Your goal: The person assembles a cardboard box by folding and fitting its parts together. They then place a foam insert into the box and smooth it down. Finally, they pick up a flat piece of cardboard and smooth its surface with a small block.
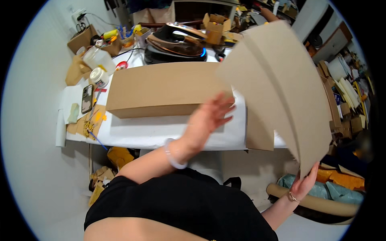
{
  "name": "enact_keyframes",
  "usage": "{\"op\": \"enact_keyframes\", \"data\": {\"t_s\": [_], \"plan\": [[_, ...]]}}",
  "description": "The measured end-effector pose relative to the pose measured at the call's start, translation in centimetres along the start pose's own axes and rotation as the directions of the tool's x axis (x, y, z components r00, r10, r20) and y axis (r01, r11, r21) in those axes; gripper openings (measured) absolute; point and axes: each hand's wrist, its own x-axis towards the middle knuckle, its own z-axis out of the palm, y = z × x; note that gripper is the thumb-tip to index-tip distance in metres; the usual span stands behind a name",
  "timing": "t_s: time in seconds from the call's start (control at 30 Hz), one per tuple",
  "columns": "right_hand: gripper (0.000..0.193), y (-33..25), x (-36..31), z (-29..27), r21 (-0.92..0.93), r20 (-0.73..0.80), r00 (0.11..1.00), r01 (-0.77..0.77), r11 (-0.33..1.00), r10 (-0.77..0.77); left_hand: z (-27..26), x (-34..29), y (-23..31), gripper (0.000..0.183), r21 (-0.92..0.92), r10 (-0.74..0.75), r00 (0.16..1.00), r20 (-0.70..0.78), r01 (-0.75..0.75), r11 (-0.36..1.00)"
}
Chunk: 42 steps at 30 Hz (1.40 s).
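Observation:
A large brown cardboard sheet (281, 76) with a crease down it stands tilted above the right side of the table. My right hand (306, 182) grips its lower corner, the thumb out of sight behind the sheet. Over the front of the table, my left hand (209, 118) is open, slightly blurred, its fingers spread and nothing in them. It hovers in front of the right end of a long brown cardboard box (167, 84) lying on the white table. Another flat piece of brown cardboard (259, 134) juts past the table's front edge, partly hidden by the sheet.
A steam iron (175, 40) rests on its base behind the box. At the left are a phone (87, 98), a white jar (99, 77) and a translucent jug (98, 59). A cardboard tube (317, 203) lies low right. Another person's arm (268, 14) shows at the back.

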Motion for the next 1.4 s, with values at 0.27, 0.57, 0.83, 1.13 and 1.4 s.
{"op": "enact_keyframes", "data": {"t_s": [0.27,0.57,0.83,1.13,1.4], "plan": [[0.039,4.5,0.3,10.0,-0.143,0.419,0.907,0.023,0.989,0.039,-7.6,-7.5,13.1,0.044,0.371,0.034,0.888,-0.46,0.157,0.915],[0.038,3.6,2.7,9.3,-0.058,-0.008,0.993,-0.116,0.991,0.116,-14.5,-13.7,16.6,0.031,0.334,0.328,0.698,-0.636,-0.134,0.933],[0.032,9.8,8.5,0.3,-0.028,-0.281,0.959,-0.052,0.998,0.042,-22.2,-13.5,19.3,0.027,0.345,0.349,0.571,-0.743,-0.12,0.931],[0.05,16.7,4.5,3.2,-0.679,-0.03,0.961,0.182,0.712,-0.274,-21.7,-9.3,19.3,0.052,0.886,0.643,0.611,-0.462,0.332,0.322],[0.051,17.3,-1.1,21.1,-0.314,0.454,0.878,-0.001,0.949,0.151,-22.6,-11.4,17.0,0.066,0.724,0.348,0.799,-0.491,0.152,0.672]]}}
